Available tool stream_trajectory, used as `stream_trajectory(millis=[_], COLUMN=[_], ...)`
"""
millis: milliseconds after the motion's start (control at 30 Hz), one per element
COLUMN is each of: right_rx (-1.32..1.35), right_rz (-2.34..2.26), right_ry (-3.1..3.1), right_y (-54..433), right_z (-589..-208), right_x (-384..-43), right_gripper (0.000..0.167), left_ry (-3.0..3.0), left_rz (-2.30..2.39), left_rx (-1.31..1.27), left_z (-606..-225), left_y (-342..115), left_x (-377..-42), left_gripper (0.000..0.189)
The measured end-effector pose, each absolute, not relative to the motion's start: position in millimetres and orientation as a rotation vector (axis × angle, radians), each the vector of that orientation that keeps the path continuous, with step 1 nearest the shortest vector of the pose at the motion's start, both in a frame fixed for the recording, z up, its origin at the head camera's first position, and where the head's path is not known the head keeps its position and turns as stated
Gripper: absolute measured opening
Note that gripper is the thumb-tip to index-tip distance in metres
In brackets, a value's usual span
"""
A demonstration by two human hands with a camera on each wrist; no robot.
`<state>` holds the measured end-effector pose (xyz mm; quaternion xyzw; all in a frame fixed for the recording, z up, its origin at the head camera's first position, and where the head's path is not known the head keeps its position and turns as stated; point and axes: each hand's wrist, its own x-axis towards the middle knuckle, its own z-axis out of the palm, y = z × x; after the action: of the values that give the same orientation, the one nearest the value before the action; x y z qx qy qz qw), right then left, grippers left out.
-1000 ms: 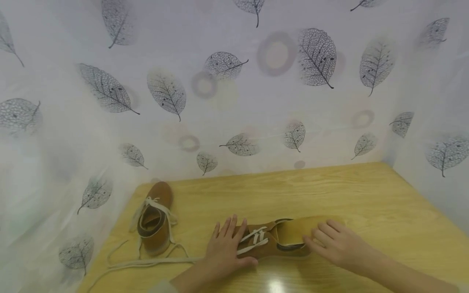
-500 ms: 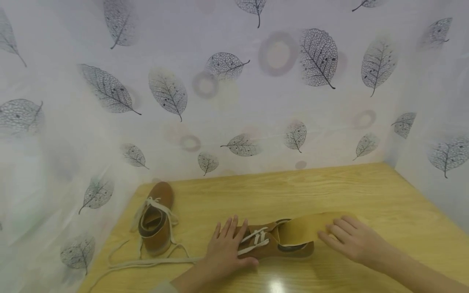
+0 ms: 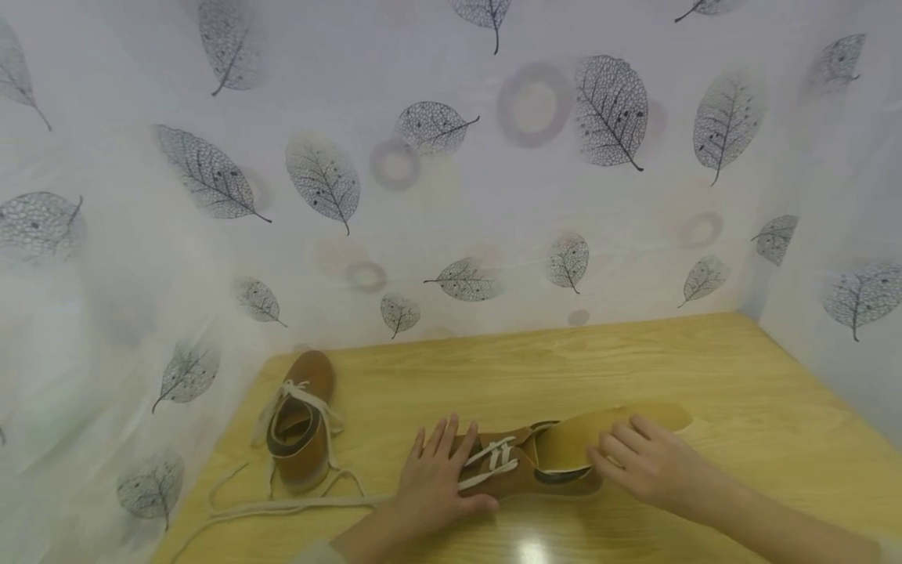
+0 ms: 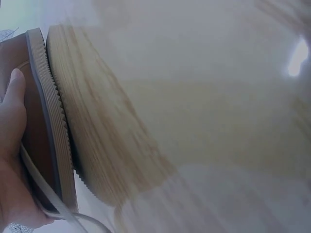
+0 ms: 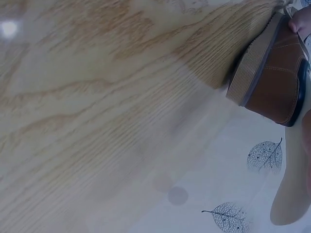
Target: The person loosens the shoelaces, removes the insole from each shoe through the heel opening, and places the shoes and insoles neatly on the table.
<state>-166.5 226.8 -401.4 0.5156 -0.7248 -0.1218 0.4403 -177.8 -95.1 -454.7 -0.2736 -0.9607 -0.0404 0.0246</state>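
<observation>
A brown leather lace-up shoe (image 3: 524, 486) lies across the table, its toe to the left. Over its toe end rests my left hand (image 3: 437, 478), fingers extended and spread; the left wrist view shows the thumb along the shoe's side (image 4: 36, 116). A tan insole (image 3: 588, 431) reaches partway into the shoe's opening, its rounded end sticking out to the right. My right hand (image 3: 644, 462) grips the insole by its near edge, just behind the heel, with curled fingers. In the right wrist view the insole (image 5: 291, 194) extends past the shoe's heel (image 5: 274, 92). The part inside is hidden.
A second brown shoe (image 3: 303, 462) stands at the table's left side, its pale laces hanging loose. A long pale lace (image 3: 303, 507) trails left across the wooden table (image 3: 761, 407) from beneath my left hand. Leaf-patterned sheeting (image 3: 507, 196) encloses the back and sides.
My right hand moved right along the insole, then back left towards the shoe, so the insole's far end now shows beyond the fingers. The left hand and shoe stayed in place.
</observation>
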Motion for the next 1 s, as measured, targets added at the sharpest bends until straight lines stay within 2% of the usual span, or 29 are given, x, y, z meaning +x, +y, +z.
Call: stream_trajectory(millis=[267, 533, 700, 1000], right_rx=[1.262, 1.203, 1.145, 1.124], right_rz=[-0.204, -0.093, -0.020, -0.112], right_ry=[-1.789, -1.740, -1.730, -1.900], right_y=[245.1, 288.3, 322.2, 364.5], right_z=[-393.7, -387.1, -399.0, -433.6], right_x=[-167.2, -181.8, -201.5, -226.5], right_gripper=[0.044, 0.039, 0.037, 0.043], left_ry=[-2.969, -2.968, -2.961, -2.967], left_rz=[-0.173, -0.169, -0.145, -0.146], left_rx=[-0.867, -0.854, -0.848, -0.858], left_z=[-456.4, -456.8, -457.7, -457.5], left_y=[-94.5, -96.4, -97.0, -95.3], left_x=[-178.3, -176.8, -177.2, -178.6], left_gripper=[0.102, 0.101, 0.101, 0.101])
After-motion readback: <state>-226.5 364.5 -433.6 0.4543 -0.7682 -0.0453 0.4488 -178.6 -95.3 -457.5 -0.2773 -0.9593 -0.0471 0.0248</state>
